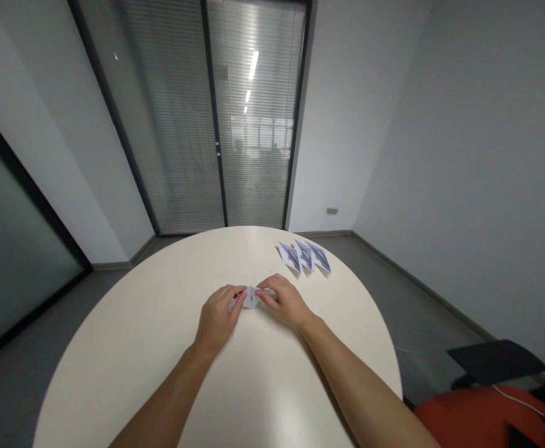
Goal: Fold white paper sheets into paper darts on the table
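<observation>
Between my two hands is a small piece of folded white paper (251,298), held just over the middle of the round table. My left hand (219,313) pinches its left side between thumb and fingers. On the right side, my right hand (284,300) grips it the same way, fingertips closed on the paper. Part of the paper is hidden behind the fingers of both hands. Beyond my right hand, three folded paper pieces (304,256) lie side by side in a slanted row, with white and bluish-grey faces.
The round cream table (146,361) fills the lower view. A red chair seat (478,414) with a black armrest (499,362) stands at the lower right. Behind the table are glass panels with blinds (258,180) and a wall socket (332,211).
</observation>
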{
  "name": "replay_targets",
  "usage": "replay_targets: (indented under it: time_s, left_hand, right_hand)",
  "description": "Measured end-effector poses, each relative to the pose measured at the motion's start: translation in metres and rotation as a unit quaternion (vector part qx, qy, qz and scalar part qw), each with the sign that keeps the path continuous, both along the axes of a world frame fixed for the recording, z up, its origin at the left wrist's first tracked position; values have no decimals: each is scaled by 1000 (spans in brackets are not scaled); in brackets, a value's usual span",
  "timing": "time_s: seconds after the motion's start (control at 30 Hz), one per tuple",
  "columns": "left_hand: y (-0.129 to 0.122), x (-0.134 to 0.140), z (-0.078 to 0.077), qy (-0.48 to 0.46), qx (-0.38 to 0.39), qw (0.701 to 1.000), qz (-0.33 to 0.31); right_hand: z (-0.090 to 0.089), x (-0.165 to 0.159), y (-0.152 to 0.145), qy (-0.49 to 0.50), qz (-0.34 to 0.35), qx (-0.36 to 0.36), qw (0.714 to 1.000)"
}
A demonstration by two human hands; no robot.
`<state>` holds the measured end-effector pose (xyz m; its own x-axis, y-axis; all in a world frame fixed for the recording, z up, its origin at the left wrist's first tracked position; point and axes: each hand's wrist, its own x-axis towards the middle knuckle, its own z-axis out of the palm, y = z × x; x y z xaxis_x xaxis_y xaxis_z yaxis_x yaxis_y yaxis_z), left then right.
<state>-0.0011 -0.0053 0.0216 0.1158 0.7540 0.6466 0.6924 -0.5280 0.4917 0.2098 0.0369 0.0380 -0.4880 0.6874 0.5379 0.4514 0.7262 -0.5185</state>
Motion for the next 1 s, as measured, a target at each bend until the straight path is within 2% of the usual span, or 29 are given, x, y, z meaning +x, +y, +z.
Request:
replay_targets:
  time_s: [0.2, 0.43, 0.8, 1.0]
  left_hand:
    - [-2, 1, 5, 6, 12, 1000, -7]
    - [0, 1, 3, 12, 44, 999, -10]
    - [0, 1, 1, 3, 29, 1000, -5]
    - [3, -6, -5, -33, 7, 999, 35]
  right_hand:
    - [1, 1, -1, -1, 14, 33, 999]
    - [-2, 0, 1, 26, 30, 81, 996]
    - [0, 2, 1, 31, 25, 53, 998]
    - [-3, 6, 5, 49, -22, 31, 998]
